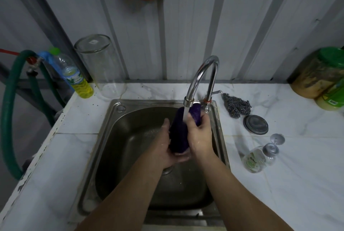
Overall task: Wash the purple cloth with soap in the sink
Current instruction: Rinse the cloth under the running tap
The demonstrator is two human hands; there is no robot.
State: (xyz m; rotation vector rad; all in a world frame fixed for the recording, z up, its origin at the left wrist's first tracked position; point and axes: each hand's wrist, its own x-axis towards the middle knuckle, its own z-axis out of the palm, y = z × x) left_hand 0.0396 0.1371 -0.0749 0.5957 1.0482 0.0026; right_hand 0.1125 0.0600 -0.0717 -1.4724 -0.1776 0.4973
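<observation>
Both hands are holding the purple cloth (pixel 178 130) over the steel sink (pixel 115 148), right under the curved tap (pixel 202 74), and water is running from the spout onto the top of the cloth. The cloth is bunched into a long roll, standing nearly upright between the palms. The left hand (pixel 165 147) is cupping its lower end from the left and below, its grip closed around the wet fabric. The right hand (pixel 200 133) is pressing on the cloth from the right, its grip wrapping the upper part with the thumb lying against the front.

On the white tabletop (pixel 279 184), a ball of steel wool (pixel 236 105) is lying just right of the tap, with a round metal lid (pixel 256 124) near it and a stemmed glass (pixel 260 156) lying on its side closer in. At the back left, a bottle of yellow liquid (pixel 78 79) is standing beside an upturned clear glass jar (pixel 100 65). A green hose (pixel 11 111) is hanging off the left edge.
</observation>
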